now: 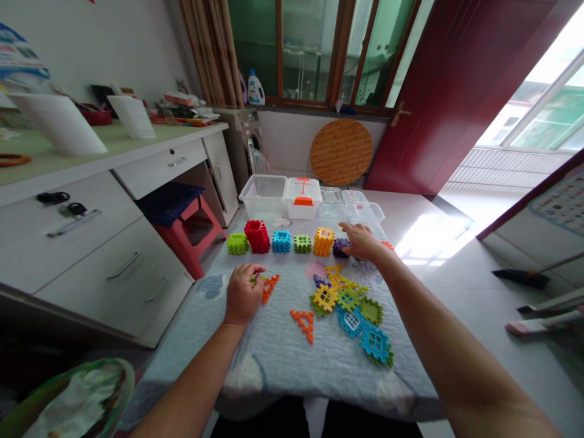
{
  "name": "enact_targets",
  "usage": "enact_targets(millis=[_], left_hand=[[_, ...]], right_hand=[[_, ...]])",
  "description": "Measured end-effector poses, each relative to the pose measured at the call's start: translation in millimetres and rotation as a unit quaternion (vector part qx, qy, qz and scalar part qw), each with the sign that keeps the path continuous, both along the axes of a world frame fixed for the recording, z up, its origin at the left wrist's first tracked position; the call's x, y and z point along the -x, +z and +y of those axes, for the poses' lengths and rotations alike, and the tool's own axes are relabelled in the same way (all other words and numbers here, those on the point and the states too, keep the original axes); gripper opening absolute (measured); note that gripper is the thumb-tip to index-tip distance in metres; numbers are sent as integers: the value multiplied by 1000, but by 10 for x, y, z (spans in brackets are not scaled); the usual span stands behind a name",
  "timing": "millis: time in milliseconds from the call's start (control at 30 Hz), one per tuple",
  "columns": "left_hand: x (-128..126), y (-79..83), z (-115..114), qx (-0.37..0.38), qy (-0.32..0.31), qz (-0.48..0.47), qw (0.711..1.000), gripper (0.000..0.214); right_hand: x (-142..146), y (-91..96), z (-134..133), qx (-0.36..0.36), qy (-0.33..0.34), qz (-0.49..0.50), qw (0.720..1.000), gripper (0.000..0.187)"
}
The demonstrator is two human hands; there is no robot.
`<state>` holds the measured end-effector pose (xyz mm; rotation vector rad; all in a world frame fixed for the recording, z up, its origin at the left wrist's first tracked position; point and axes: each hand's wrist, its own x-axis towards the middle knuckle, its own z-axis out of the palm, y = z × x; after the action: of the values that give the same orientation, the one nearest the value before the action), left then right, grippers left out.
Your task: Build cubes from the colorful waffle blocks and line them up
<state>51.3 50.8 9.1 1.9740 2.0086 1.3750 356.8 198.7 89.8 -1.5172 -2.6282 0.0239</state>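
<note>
My left hand (243, 293) rests low over the cloth at the left, fingers curled round a small green plastic piece (253, 280) that they mostly hide. Beside its thumb is an orange triangular interlocking piece (270, 288). My right hand (361, 241) reaches to the far right, thumb and fingers apart, at a purple stack of interlocking pieces (341, 247), which it partly covers. Left of that stand a yellow stack (323, 242), a green stack (302, 244), a blue stack (281, 242), a red stack (257, 237) and a lime stack (237, 244). Another orange triangle (303, 323) lies nearer me.
Loose yellow (325, 298), green (371, 311) and blue pieces (375, 342) overlap at the table's right. Behind the row are a clear bin (263, 190), a box with an orange latch (303, 210) and clear lids (356, 198). A red stool (194, 234) is at the left.
</note>
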Motion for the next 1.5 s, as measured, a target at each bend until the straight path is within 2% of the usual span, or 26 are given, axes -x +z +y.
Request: enact_targets(millis=[133,267,367,467,667,867,1067,1200,1300,1400,1500], left_hand=[[-6,3,1,0,0,6,1000,17],[-11,1,11,-2,-6,16,1000,17],[-11,-9,18,-4,-3,20,1000,18],[-10,-18,19,-8,-1,24,1000,18],[-8,-23,23,-9,-1,25,1000,17],[-11,-12,26,-4,3,18,1000,18],[-6,-23,31,-9,-1,23,1000,18],[-6,-22,26,-6,-1,25,1000,18],[-10,-7,18,4,0,24,1000,19],[-16,3,15,7,-2,24,1000,19],[-21,2,17,-1,-3,22,1000,18]], right_hand=[[-133,65,-409,-21,-4,103,994,56],[-166,-55,-934,53,14,139,989,40],[-113,-192,-1211,79,2,106,991,50],[-24,-276,-1342,94,-34,89,991,56],[292,-264,-1462,84,-10,72,994,45],[523,-289,-1508,74,-25,17,997,30],[494,-302,-1508,90,-13,67,994,48],[519,-304,-1533,83,-24,63,994,31],[501,-304,-1509,83,-10,88,993,31],[411,-245,-1392,67,13,165,984,43],[295,-111,-1161,5,2,214,977,52]])
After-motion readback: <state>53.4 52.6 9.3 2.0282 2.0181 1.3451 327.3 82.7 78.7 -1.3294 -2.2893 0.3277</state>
